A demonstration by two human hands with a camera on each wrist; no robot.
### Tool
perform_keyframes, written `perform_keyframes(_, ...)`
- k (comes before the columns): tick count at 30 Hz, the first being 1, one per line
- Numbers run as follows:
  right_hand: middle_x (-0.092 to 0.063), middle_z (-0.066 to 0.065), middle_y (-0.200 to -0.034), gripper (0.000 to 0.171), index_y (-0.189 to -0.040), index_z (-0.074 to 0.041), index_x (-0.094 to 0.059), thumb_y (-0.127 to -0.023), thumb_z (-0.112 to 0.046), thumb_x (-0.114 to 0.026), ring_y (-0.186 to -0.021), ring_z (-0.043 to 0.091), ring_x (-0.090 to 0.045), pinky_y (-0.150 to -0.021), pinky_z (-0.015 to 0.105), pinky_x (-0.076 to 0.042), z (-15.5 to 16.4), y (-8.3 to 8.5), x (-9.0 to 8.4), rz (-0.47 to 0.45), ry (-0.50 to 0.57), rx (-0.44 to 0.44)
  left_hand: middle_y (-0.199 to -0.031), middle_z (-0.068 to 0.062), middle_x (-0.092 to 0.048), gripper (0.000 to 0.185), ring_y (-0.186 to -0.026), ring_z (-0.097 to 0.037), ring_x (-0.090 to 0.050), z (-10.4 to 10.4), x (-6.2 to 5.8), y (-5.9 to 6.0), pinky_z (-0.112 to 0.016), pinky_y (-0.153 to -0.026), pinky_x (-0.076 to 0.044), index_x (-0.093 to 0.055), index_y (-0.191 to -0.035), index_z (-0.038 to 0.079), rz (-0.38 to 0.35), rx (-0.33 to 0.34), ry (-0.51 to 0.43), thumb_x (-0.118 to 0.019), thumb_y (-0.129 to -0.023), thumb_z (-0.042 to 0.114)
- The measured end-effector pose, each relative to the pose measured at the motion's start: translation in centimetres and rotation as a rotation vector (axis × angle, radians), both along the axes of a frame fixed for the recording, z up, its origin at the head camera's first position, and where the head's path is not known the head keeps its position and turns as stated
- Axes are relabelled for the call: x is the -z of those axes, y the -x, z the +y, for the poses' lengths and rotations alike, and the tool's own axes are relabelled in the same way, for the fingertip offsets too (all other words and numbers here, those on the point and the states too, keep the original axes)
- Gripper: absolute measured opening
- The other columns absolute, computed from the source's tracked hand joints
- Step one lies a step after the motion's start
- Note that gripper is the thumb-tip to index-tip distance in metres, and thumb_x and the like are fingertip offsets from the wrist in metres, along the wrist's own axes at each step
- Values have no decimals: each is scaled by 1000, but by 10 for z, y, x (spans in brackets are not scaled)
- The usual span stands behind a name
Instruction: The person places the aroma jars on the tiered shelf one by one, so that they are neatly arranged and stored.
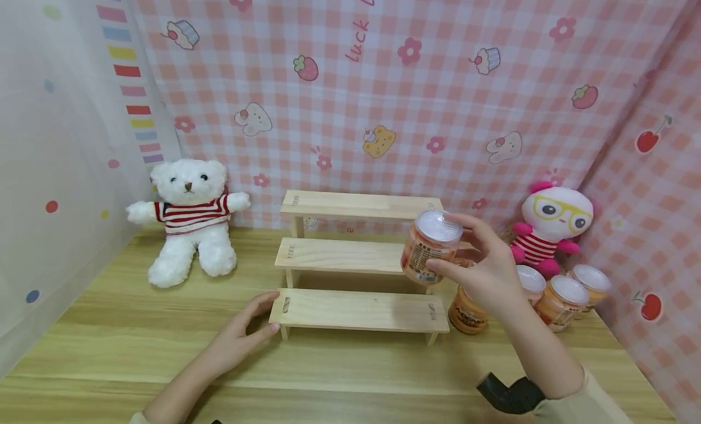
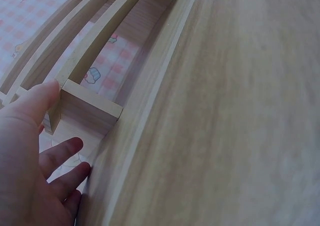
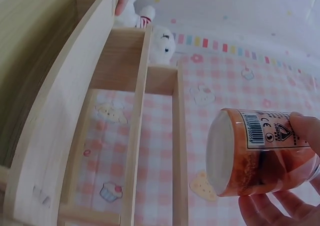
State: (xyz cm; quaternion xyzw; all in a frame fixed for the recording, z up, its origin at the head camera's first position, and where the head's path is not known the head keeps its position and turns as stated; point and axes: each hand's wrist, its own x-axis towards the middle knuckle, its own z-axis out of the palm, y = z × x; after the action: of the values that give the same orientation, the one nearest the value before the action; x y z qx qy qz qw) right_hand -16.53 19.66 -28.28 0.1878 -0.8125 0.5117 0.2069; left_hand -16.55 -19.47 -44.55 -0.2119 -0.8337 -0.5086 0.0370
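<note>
A three-step wooden shelf (image 1: 356,308) stands on the table. My left hand (image 1: 235,345) holds the left end of its lowest step, thumb at the front corner and index finger toward the back corner. In the left wrist view the thumb lies against the board's end, while the other fingers are loosely bent below. My right hand (image 1: 487,272) grips an orange jar (image 1: 429,253) with a clear lid and a printed label, thumb on one side and fingers on the other. The jar is held up in front of the right end of the middle step.
Several similar jars (image 1: 564,299) stand on the table right of the shelf, one (image 1: 468,311) close beside it. A white teddy bear (image 1: 191,223) sits at left, a pink-and-white plush toy (image 1: 553,223) at back right. Checked cloth (image 1: 339,107) hangs behind.
</note>
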Motion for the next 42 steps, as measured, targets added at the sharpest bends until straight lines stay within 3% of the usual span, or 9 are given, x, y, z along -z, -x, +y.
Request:
perform_keyframes(4,-56,10,-119,66,-132,-10,-54,-73,0,-82,-96,18,-60,-74,23,-51,-14,8,-5,-38,29,-38,-132,-13,-54,55,-124,-29,-45,0,-1,0,-58,-102,-28,-41,-142,14,-7,6,-5,-64,-93,20)
perform_keyframes(9,-57,9,-120,66,-131,-11,-55,-72,-1,-83,-101,24,-59,-75,28,-52,-33,21,-11,-16,44,-87,-132,-14,-54,54,-124,-30,-45,0,-1,0,-58,-102,-27,-41,-142,14,-5,8,-2,-64,-94,20)
perform_keyframes(17,-56,8,-121,64,-130,-15,-57,-73,-3,-83,-96,26,-62,-71,34,-55,-61,37,-24,-39,100,-153,-133,-13,-53,56,-126,-31,-43,-1,3,1,-59,-103,-25,-41,-143,17,-34,-1,-3,-65,-93,25)
perform_keyframes(23,-55,5,-124,62,-130,-14,-57,-74,-8,-83,-103,22,-57,-76,37,-54,-79,54,-32,-33,97,-149,-132,-13,-54,55,-125,-32,-43,-1,4,1,-59,-103,-26,-42,-142,17,-27,-2,-9,-65,-93,24)
perform_keyframes(31,-56,7,-123,63,-132,-17,-56,-76,-9,-83,-99,23,-60,-74,38,-54,-100,76,-37,-64,124,-149,-132,-12,-54,55,-125,-31,-44,0,3,2,-58,-103,-26,-41,-142,17,-23,-10,4,-64,-93,25)
perform_keyframes(42,-52,4,-127,63,-134,-18,-53,-77,-13,-82,-107,21,-55,-75,38,-54,-122,103,-37,-109,79,-81,-132,-13,-53,55,-125,-32,-43,-2,5,1,-59,-103,-26,-41,-143,17,-29,-5,-2,-64,-94,25)
